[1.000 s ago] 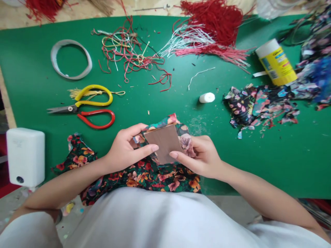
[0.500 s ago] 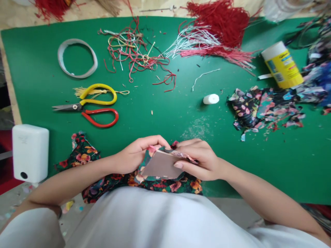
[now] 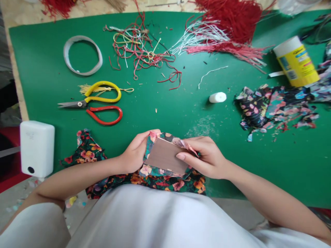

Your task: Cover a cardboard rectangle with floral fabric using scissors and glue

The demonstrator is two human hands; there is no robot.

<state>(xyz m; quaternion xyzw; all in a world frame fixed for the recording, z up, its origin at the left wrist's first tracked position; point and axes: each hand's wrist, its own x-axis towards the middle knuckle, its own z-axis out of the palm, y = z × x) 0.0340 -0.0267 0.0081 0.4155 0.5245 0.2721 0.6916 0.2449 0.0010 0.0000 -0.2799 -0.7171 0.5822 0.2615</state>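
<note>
- The left hand and right hand are close together at the near edge of the tabletop. Both grip one brown card, which has flowered fabric folded around its edges.
- A larger flowered cloth lies under the hands and spreads to the left.
- A white box stands at the near left, just beside the tabletop.
- Farther, scissors with yellow and red handles lie shut on the left.
- On the right lie a white cap and a heap of fabric scraps.
- A yellow glue bottle lies tilted at the far right; I cannot tell what is in it.
- At the far side are a grey ring, tangled red cords and a red tassel bundle.
</note>
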